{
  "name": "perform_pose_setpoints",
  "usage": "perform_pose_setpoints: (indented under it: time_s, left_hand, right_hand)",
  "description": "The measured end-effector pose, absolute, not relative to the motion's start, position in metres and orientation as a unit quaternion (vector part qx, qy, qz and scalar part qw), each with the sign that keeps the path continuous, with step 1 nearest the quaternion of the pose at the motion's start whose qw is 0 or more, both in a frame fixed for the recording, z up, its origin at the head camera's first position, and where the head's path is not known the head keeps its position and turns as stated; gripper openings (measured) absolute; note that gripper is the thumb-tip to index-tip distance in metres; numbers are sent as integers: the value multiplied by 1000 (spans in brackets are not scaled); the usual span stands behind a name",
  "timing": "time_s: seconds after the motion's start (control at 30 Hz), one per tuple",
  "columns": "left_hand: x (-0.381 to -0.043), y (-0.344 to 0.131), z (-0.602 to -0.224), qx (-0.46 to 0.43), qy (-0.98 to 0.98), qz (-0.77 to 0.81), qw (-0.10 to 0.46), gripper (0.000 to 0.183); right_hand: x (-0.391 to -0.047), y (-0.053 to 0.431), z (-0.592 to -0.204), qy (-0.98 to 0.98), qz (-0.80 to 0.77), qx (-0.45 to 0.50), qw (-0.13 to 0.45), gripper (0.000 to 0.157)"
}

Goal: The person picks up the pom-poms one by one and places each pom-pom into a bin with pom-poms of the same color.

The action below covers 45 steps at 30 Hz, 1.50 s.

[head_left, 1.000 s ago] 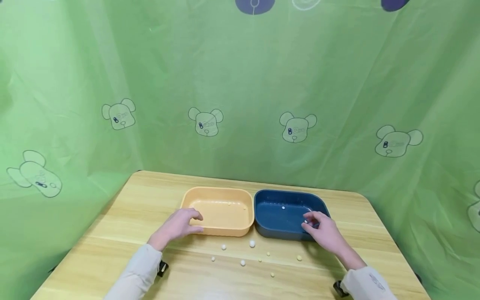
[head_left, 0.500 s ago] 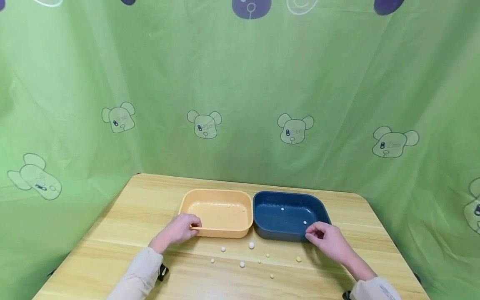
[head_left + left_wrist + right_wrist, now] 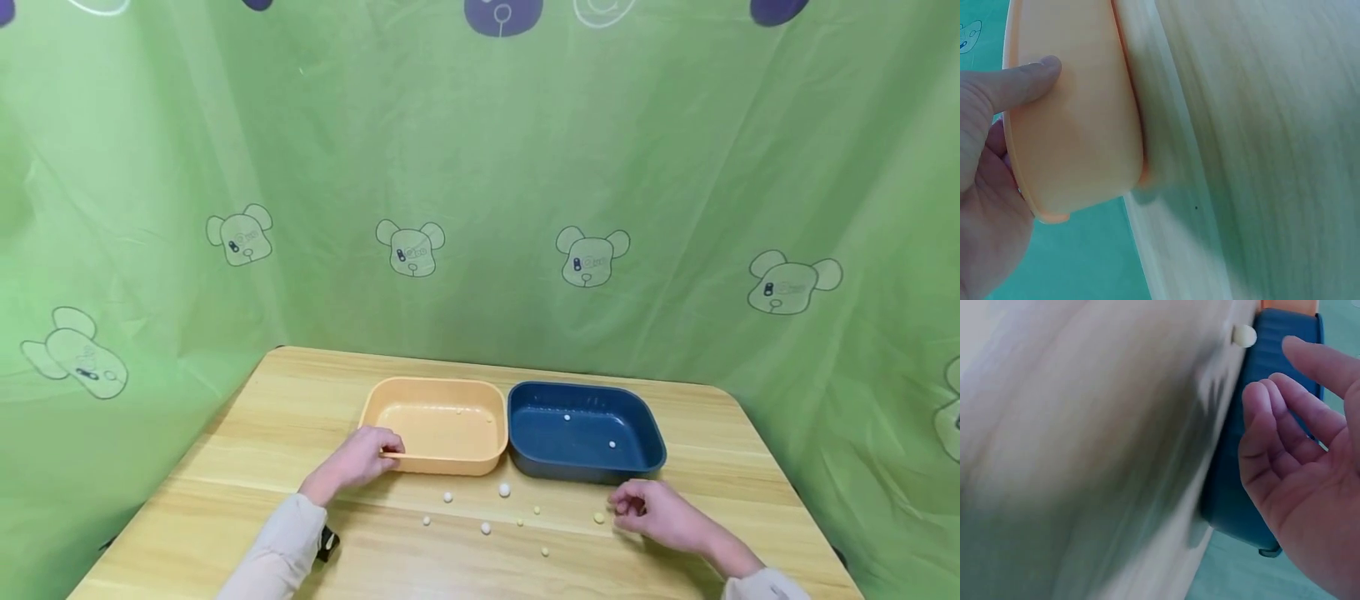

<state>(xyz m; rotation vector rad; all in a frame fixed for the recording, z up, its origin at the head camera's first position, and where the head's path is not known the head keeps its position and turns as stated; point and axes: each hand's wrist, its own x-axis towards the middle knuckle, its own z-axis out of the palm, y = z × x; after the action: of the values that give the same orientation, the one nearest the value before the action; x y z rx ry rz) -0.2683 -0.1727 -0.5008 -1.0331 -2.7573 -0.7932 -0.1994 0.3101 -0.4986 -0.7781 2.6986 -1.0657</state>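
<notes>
My left hand point(image 3: 358, 458) grips the near left rim of an orange plastic bin point(image 3: 453, 467). In the left wrist view the thumb lies flat against the bin's outer wall point(image 3: 1085, 131), and the other fingers are hidden behind the rim. My right hand point(image 3: 660, 514), its fingers bent and holding nothing, is low over the table, just right of a small yellow ball point(image 3: 598, 517). From the right wrist, a pale ball point(image 3: 1245, 336) shows beyond the fingertips. A navy bin point(image 3: 558, 472) stands directly beside the orange one, with two small white balls point(image 3: 612, 445) inside.
Several small white and yellow balls lie on the wooden table point(image 3: 375, 558) before the bins, among them a larger white ball point(image 3: 504, 490). Tiny yellow balls point(image 3: 459, 411) lie in the orange bin. A green curtain point(image 3: 480, 167) hangs behind the table.
My left hand has closed on the orange bin's rim. My right hand has moved from over the navy bin down toward the table beside the yellow ball, leaving a white ball in the bin.
</notes>
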Motion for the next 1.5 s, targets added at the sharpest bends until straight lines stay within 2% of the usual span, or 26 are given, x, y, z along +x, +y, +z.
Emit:
perform_pose_setpoints:
  time_s: [0.17, 0.27, 0.63, 1.13, 1.5]
  left_hand:
    - [-268, -173, -501, -320, -904, -282, 38, 12]
    - [-269, -173, -502, -314, -904, -289, 34, 12]
    - [-267, -174, -503, -297, -906, -301, 21, 12]
    - [-268, -173, -501, -303, -906, -294, 33, 12]
    - [-268, -172, -503, -298, -907, -297, 30, 11]
  right_hand:
    - [-205, 311, -506, 889, -367, -245, 118, 24]
    - [-206, 311, -511, 888, -366, -248, 128, 26]
    - [-209, 303, -519, 891, -323, -314, 61, 22]
    - [-212, 298, -519, 893, -312, -317, 65, 13]
    - [-212, 296, -515, 895, -314, -307, 83, 14]
